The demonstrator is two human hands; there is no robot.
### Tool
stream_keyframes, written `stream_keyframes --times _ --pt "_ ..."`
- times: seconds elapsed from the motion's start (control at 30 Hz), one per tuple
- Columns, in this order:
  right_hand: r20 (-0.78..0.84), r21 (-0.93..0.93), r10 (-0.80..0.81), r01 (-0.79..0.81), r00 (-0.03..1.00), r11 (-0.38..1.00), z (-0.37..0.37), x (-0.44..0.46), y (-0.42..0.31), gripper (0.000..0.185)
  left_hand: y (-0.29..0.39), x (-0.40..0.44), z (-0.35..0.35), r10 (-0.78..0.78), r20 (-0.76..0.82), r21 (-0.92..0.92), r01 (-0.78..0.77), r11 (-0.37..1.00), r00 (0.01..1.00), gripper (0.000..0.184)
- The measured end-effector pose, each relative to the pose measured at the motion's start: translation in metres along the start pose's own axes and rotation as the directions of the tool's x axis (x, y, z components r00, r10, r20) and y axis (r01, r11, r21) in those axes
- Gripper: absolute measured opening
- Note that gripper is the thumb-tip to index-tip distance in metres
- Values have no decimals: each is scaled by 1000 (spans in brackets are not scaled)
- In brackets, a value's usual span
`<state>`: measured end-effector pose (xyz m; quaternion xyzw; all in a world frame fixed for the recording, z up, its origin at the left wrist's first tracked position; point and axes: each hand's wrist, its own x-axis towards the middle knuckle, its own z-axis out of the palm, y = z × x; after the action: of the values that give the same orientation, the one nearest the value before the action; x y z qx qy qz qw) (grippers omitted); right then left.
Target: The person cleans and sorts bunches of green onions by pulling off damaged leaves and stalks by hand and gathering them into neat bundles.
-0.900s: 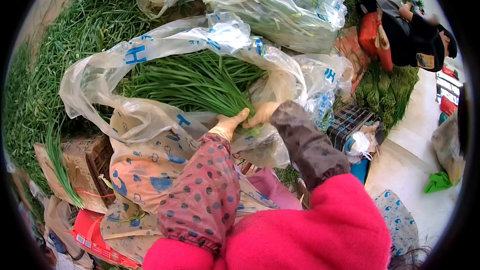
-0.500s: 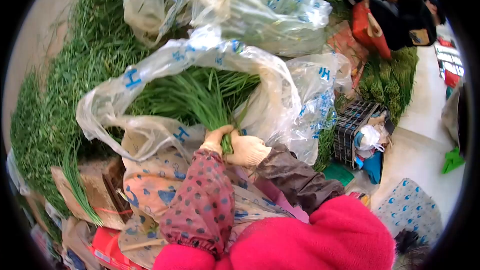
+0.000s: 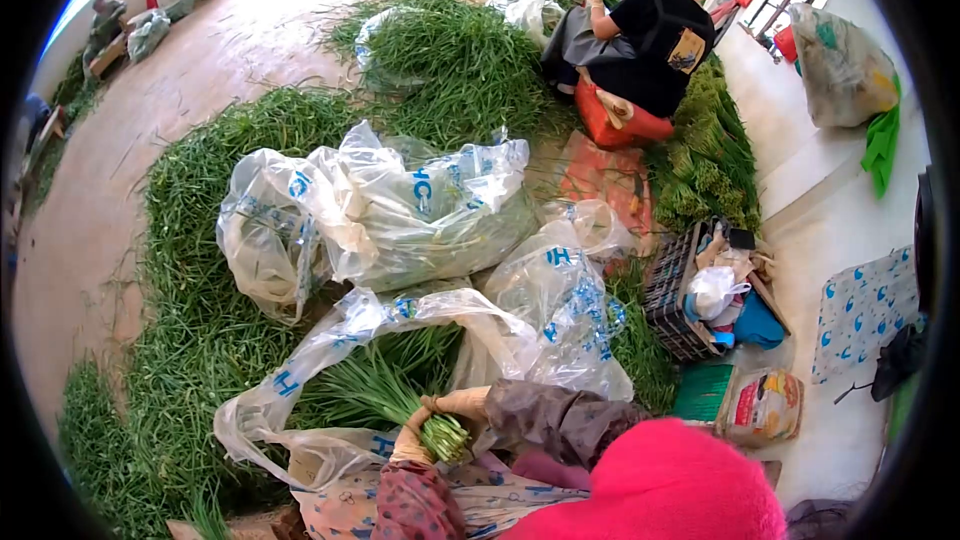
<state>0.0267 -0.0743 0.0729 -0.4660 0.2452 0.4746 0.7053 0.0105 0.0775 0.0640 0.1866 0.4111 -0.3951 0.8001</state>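
A bunch of chives (image 3: 440, 432) lies across the opening of a clear plastic bag (image 3: 262, 410) with blue print, cut ends towards me and leaves inside the bag. My left hand (image 3: 410, 442), in a pale glove, is closed round the bunch near its cut ends. From the other side my right hand (image 3: 460, 402), also gloved, is closed on the same stalks, its fingers partly hidden. A patterned apron (image 3: 345, 505) covers my lap below the bag.
Loose greens (image 3: 200, 340) are heaped to the left. Beyond my bag stands a filled plastic bag (image 3: 440, 205). On the right are a black crate (image 3: 668, 285) with cloths and bags, and stacked bundles (image 3: 710, 160). A person (image 3: 650, 40) sits on a red seat (image 3: 615, 120) at the back.
The view has tilted up and shows more of the room. Both hands still hold the chives, whose cut ends now show more fully and point to the lower right.
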Motion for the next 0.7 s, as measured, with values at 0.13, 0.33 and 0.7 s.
stream_keyframes --times 0.13,0.33,0.7 --pt "125 257 319 -341 939 904 13 1 -18 55 -8 -25 7 -20 -80 -113 11 994 997 30" --pt "148 -63 394 -389 907 919 13 -38 -33 45 -59 -73 34 -145 90 -76 152 985 985 46" --pt "157 -657 -142 211 977 724 20 -125 -37 91 -89 -118 56 -55 400 336 -91 937 915 49"
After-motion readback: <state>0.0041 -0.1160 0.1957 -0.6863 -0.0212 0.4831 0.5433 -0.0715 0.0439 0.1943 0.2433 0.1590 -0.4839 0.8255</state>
